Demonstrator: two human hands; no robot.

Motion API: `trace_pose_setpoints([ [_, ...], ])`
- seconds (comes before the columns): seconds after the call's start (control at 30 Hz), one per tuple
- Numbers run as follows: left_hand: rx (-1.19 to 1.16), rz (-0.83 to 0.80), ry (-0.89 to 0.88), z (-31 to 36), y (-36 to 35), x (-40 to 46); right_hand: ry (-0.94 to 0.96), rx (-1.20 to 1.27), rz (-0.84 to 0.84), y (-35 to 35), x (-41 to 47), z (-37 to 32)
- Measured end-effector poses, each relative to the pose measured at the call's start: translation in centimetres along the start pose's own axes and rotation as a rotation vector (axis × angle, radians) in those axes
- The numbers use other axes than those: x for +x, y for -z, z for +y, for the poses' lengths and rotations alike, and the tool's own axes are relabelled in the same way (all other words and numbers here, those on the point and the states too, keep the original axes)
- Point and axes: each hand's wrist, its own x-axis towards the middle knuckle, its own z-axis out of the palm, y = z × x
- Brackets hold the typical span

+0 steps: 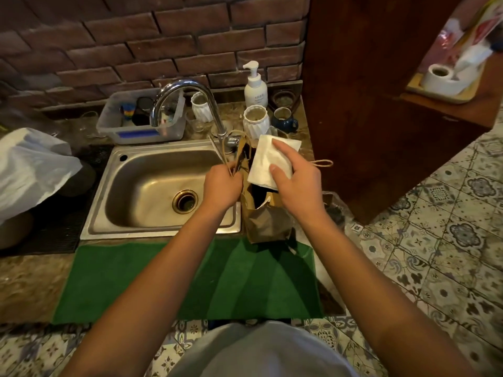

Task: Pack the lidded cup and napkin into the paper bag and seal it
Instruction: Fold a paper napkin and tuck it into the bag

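A brown paper bag [265,221] stands upright on the counter to the right of the sink, its mouth open and dark inside. My left hand [221,186] grips the bag's left rim together with its twine handle. My right hand [296,183] holds a folded white napkin [268,159] just above the bag's opening. The bag's other twine handle [322,162] hangs out to the right. I cannot see the lidded cup; the inside of the bag is too dark to tell what it holds.
A steel sink [136,213] with a curved tap [187,104] lies to the left. Behind the bag stand a soap pump bottle [255,87], white ribbed cups [255,118] and a blue mug [284,119]. A green mat [163,281] covers the counter's front. A wooden cabinet [367,118] rises at right.
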Motion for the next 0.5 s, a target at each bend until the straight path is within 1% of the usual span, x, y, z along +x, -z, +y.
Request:
trace_pose_setpoints([
  [0.17, -0.085, 0.011, 0.047, -1.3, 0.7, -0.2, 0.068, -0.425, -0.123, 0.2, 0.3, 1.2],
  [0.3, -0.067, 0.01, 0.046, -1.0, 0.9, -0.7, -0.013, -0.7, -0.318, 1.8, 1.7, 1.0],
  [0.4, 0.012, 0.021, -0.016, -1.2, 0.2, -0.9, -0.067, -0.746, -0.567, 1.6, 2.9, 0.3],
  [0.47, 0.032, 0.023, -0.033, -1.4, -0.3, -1.1, -0.096, -0.703, -0.753, 0.9, 3.7, -0.1],
  [0.5, 0.036, 0.026, -0.038, -1.6, -0.5, -1.2, -0.107, -0.674, -0.816, 0.6, 4.1, -0.2],
])
